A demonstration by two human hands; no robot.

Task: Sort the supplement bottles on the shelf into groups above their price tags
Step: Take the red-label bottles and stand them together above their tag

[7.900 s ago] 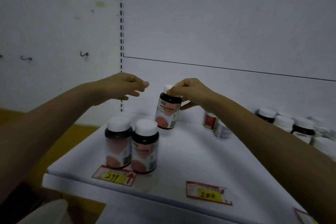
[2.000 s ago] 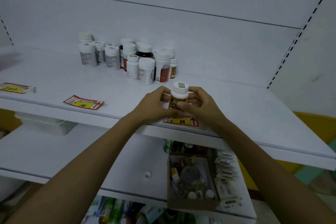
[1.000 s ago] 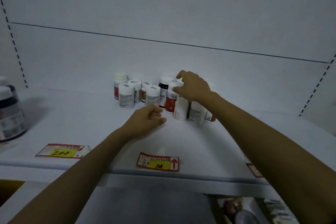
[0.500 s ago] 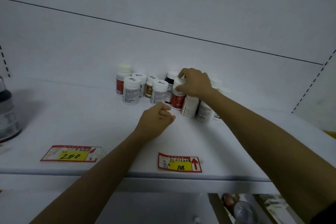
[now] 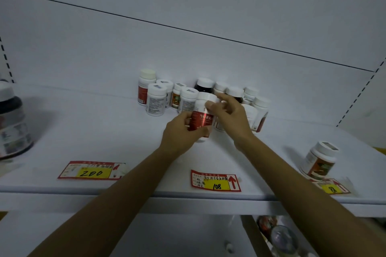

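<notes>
A white-capped bottle with a red label [image 5: 201, 120] is held just above the white shelf [image 5: 125, 135], in front of a cluster of mixed supplement bottles [image 5: 156, 100] at the back wall. My left hand [image 5: 181, 133] grips its body from the left and below. My right hand [image 5: 231, 119] pinches its cap from the right with thumb and fingers. Three price tags lie along the front edge: 200 [image 5: 92, 171], 108 [image 5: 216, 180] directly below my hands, and 88 [image 5: 332, 188]. One brown-labelled bottle [image 5: 319, 162] stands above the 88 tag.
Large dark bottles with white caps [image 5: 12, 123] stand at the far left. Below the shelf at the right, a cardboard box [image 5: 271, 236] holds more containers. Bare shelf surface lies above the 200 and 108 tags.
My right hand has lifted the red-labelled bottle out of the cluster and drawn it forward. My left hand, curled and idle before, has come up and taken hold of its body.
</notes>
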